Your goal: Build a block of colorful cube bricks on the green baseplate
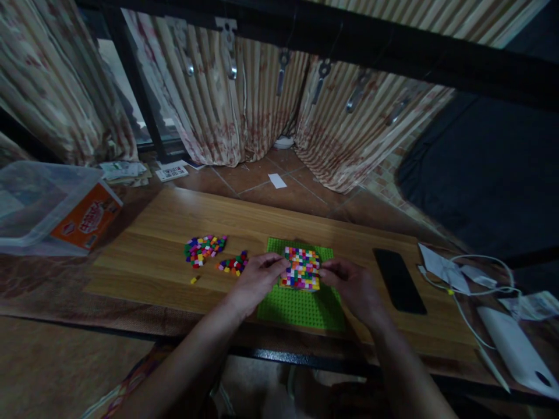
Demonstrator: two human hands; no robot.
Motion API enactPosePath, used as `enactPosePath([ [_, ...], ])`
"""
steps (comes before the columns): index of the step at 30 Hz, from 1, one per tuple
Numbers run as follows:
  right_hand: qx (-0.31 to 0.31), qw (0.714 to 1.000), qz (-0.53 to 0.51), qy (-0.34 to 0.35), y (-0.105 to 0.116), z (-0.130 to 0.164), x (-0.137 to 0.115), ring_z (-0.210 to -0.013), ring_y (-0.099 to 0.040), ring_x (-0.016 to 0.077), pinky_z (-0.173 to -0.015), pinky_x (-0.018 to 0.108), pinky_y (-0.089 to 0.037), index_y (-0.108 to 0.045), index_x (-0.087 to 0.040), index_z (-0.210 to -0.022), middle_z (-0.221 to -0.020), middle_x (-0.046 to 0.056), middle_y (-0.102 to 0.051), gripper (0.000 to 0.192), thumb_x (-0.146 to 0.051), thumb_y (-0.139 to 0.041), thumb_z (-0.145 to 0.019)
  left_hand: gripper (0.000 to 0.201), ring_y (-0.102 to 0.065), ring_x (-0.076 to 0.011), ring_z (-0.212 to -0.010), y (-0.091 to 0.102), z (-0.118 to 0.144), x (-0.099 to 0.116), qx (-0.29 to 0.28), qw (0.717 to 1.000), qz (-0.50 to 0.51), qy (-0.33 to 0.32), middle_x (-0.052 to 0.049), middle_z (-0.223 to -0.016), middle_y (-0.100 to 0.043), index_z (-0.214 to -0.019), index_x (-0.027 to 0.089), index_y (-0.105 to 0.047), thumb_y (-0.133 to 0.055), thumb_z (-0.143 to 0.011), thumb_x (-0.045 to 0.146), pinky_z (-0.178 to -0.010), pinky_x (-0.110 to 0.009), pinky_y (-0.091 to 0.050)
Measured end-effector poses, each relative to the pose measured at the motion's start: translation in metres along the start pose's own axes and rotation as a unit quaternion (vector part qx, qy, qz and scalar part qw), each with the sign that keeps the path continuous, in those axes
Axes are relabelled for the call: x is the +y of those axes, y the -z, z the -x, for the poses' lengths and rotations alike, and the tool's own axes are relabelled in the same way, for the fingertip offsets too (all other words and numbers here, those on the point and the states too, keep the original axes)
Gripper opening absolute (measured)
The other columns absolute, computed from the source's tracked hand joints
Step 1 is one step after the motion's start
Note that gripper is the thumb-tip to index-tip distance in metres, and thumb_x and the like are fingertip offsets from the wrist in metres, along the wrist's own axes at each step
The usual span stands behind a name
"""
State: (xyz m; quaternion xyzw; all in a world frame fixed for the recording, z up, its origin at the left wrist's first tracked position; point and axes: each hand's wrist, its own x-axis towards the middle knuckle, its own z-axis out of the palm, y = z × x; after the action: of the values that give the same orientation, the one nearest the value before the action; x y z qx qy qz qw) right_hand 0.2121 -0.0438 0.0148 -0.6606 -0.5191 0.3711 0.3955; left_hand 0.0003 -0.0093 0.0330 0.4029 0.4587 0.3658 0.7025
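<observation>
Head cam: looks fwd/down, close over wooden board [174, 233].

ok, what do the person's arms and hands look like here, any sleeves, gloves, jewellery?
Both are bare: the left hand and right hand wear no gloves, and no rings or watch show in this dim view. The forearms are uncovered up to the picture's lower edge, with no sleeve in sight. The fingers are slim. A patterned, multicoloured cloth lies under the left arm; whether it is clothing is unclear.

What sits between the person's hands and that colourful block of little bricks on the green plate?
Nothing visible: the left hand and right hand already touch the brick block at its sides, on the green baseplate.
</observation>
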Motion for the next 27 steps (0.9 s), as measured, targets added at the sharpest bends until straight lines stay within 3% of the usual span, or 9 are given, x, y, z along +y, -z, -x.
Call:
enactPosePath([
  [5, -0.020, 1.000, -0.008, -0.018, -0.001, -0.002, 0.000, -0.066, -0.065, 0.0173, -0.060, 0.029, -0.051, -0.068, -0.018, -0.084, -0.075, 0.004, -0.071, 0.034, -0.050, -0.070, -0.074, 0.024, -0.026, -0.0053, -0.045, 0.001, 0.000, -0.001, 0.000, 1.000, -0.005, -0.005, 0.005, -0.052, -0.044, -0.066, 0.016, -0.062, -0.068, -0.075, 0.037, -0.045, -0.024, -0.014],
  [12, 0.012, 0.997, -0.050, -0.055, -0.008, -0.008, -0.003, -0.063, -0.068, 0.0192, -0.059, 0.032, -0.056, -0.068, -0.018, -0.075, -0.071, 0.005, -0.072, 0.040, -0.055, -0.077, -0.062, 0.024, -0.028, -0.0040, -0.045, 0.001, -0.001, -0.003, 0.006, 1.000, 0.002, 0.009, 0.004, -0.056, -0.049, -0.069, 0.015, -0.062, -0.069, -0.075, 0.037, -0.044, -0.022, -0.014],
  [17, 0.019, 0.991, -0.094, -0.090, -0.009, -0.008, -0.008, -0.057, -0.066, 0.0168, -0.057, 0.031, -0.056, -0.069, -0.016, -0.070, -0.066, 0.004, -0.071, 0.038, -0.049, -0.083, -0.056, 0.024, -0.028, -0.0022, -0.043, 0.002, -0.002, -0.003, -0.006, 0.995, 0.100, 0.016, 0.001, -0.061, -0.053, -0.077, 0.012, -0.065, -0.066, -0.080, 0.036, -0.041, -0.019, -0.013],
  [20, 0.024, 0.987, -0.119, -0.108, -0.011, -0.008, -0.011, -0.054, -0.064, 0.0154, -0.056, 0.030, -0.056, -0.068, -0.016, -0.068, -0.062, 0.003, -0.070, 0.039, -0.047, -0.085, -0.052, 0.031, -0.031, -0.0018, -0.044, 0.002, -0.002, 0.000, -0.037, 0.975, 0.214, 0.040, 0.000, -0.065, -0.054, -0.081, 0.010, -0.066, -0.061, -0.084, 0.040, -0.039, -0.017, -0.016],
  [23, 0.019, 0.981, -0.151, -0.120, -0.014, -0.008, -0.012, -0.053, -0.063, 0.0139, -0.056, 0.030, -0.056, -0.068, -0.016, -0.067, -0.061, 0.002, -0.069, 0.043, -0.048, -0.086, -0.046, 0.043, -0.044, -0.0049, -0.051, 0.002, -0.001, 0.005, -0.081, 0.946, 0.305, 0.071, -0.005, -0.072, -0.059, -0.088, 0.008, -0.067, -0.051, -0.089, 0.049, -0.042, -0.015, -0.030],
  [27, 0.033, 0.982, -0.136, -0.127, -0.011, -0.010, -0.008, -0.051, -0.060, 0.0125, -0.053, 0.028, -0.054, -0.068, -0.015, -0.068, -0.061, 0.001, -0.067, 0.046, -0.050, -0.086, -0.045, 0.055, -0.062, -0.0146, -0.079, -0.001, 0.003, 0.009, -0.128, 0.911, 0.381, 0.089, -0.014, -0.094, -0.066, -0.096, 0.007, -0.066, -0.038, -0.092, 0.054, -0.069, -0.023, -0.051],
])
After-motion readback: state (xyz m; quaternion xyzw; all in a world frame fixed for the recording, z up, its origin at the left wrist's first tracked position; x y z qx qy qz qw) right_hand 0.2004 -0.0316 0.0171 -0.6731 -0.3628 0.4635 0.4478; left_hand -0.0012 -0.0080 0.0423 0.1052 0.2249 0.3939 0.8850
